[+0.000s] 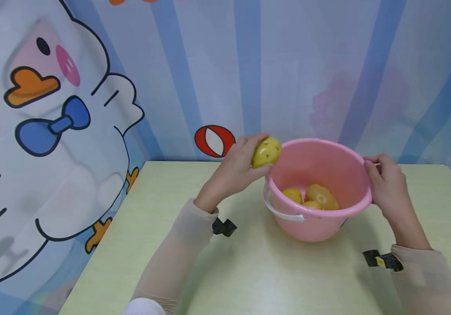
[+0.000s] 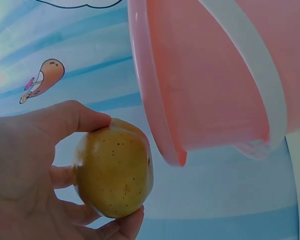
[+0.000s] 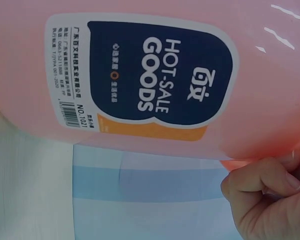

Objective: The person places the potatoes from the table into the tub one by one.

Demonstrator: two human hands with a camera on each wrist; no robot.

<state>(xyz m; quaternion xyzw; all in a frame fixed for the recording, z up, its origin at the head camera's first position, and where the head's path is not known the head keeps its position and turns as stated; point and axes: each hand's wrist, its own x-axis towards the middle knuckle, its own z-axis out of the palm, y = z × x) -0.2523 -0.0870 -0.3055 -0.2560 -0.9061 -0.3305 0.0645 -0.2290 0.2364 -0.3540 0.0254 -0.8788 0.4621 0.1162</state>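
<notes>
My left hand (image 1: 238,165) holds a yellow potato (image 1: 267,152) with dark specks, thumb and fingers curled around its sides. It is just outside the left rim of a pink plastic bucket (image 1: 308,227). In the left wrist view, the potato (image 2: 114,172) appears close to the bucket's rim (image 2: 149,95), with a gap between them. My right hand (image 1: 392,186) grips the bucket's rim on the right side, thumb and bent fingers pinching it. Several yellow and tan potatoes (image 1: 322,197) lie at the bottom of the bucket.
The bucket stands, slightly tilted, on a pale wooden table (image 1: 288,280). Its white handle (image 1: 282,213) hangs down on the near left side. A dark label (image 3: 160,75) is on its outer wall. Behind the table hangs a blue striped cloth (image 1: 217,78) with cartoon prints.
</notes>
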